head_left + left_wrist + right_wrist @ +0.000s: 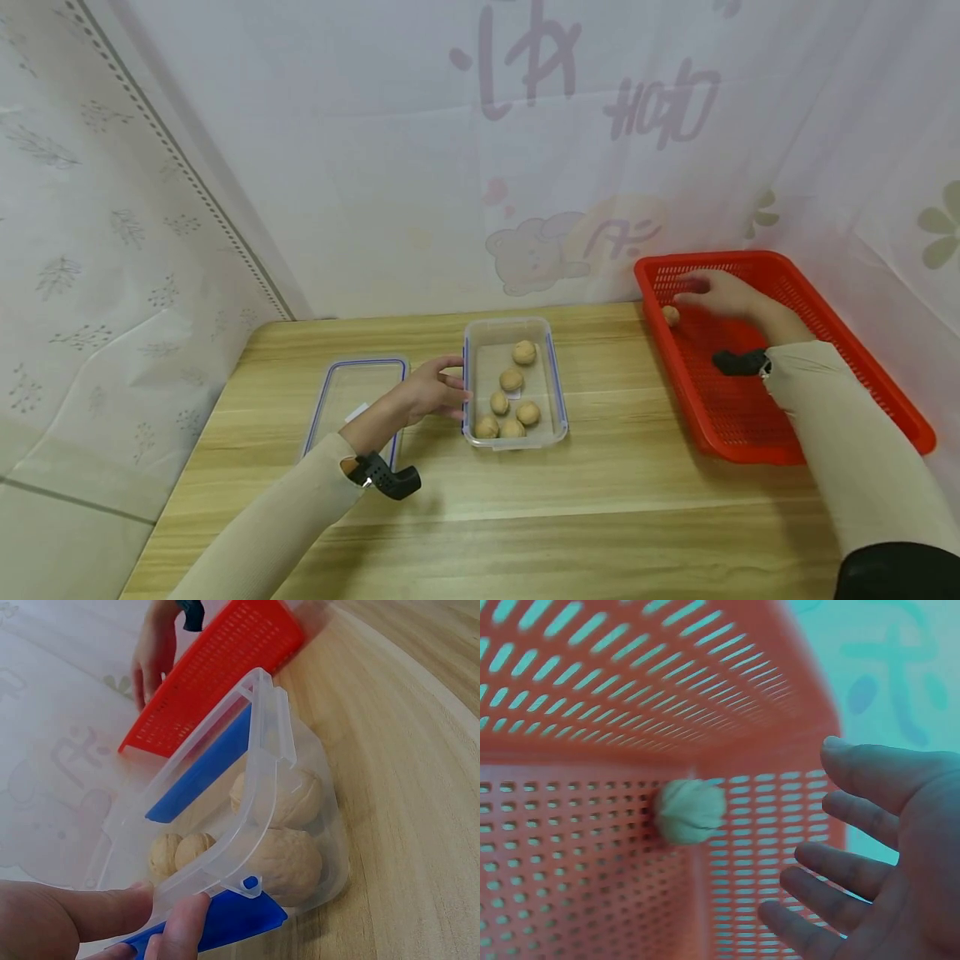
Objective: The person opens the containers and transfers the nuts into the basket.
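Noted one walnut [671, 315] inside a red perforated basket [681, 392], by the left wall toward the far end. Judged light, stiff and hard-shelled; unlikely to crush under fingers, but apt to roll. Unlikely to slip much, given the wrinkled shell. Best taken from above across the widest part, with thumb opposite fingers.

Found right grip [723, 296] wide, with fingers spread, holding nothing, just beside the walnut. Found left grip [431, 392] wide also, touching the left side of a clear plastic container [486, 358], with no firm pinch evident. Counted six more walnuts [512, 380] therein.

Seen only from the right wrist: a gap between fingertips and shell. Seen best from the left wrist: blue latches [202, 776] and thumb placement at the rim. Seen only from the head: a transparent lid [352, 383], partly hidden, on the wooden surface [480, 533].
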`<action>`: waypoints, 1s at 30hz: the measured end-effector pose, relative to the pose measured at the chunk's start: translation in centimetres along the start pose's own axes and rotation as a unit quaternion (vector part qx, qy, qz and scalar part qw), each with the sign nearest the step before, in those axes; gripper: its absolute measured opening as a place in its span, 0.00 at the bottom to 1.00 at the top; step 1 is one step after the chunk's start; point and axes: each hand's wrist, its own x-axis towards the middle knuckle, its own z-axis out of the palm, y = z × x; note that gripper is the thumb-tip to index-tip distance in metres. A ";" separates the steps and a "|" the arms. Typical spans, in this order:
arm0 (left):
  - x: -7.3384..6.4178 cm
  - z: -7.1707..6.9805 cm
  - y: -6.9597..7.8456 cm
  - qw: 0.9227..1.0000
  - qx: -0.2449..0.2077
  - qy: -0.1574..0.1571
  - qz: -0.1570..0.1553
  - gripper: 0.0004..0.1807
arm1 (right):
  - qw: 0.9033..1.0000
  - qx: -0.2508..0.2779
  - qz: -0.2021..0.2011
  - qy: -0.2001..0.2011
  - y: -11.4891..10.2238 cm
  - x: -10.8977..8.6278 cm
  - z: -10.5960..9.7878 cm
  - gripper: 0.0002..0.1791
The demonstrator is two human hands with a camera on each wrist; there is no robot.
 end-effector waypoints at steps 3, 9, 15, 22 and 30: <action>0.0 -0.1 0.0 1.000 0.001 -0.002 -0.002 0.40 | 1.000 -0.014 -0.003 -0.001 -0.7 -0.4 -0.5 0.33; 0.0 -0.1 -0.1 1.000 0.003 -0.002 0.000 0.40 | 0.999 -0.044 -0.007 -0.007 -2.5 -1.4 -1.0 0.37; 0.0 -0.1 -0.1 1.000 0.001 -0.003 0.001 0.40 | 0.998 -0.050 -0.045 -0.010 -5.2 -2.6 -1.0 0.37; 0.0 -0.2 -0.2 1.000 -0.001 -0.002 0.001 0.39 | 0.996 -0.037 -0.080 -0.013 -8.5 -3.4 -0.3 0.34; 0.1 -0.1 -0.1 1.000 -0.001 -0.001 0.002 0.39 | 0.993 -0.024 -0.117 -0.018 -11.2 -3.4 1.1 0.35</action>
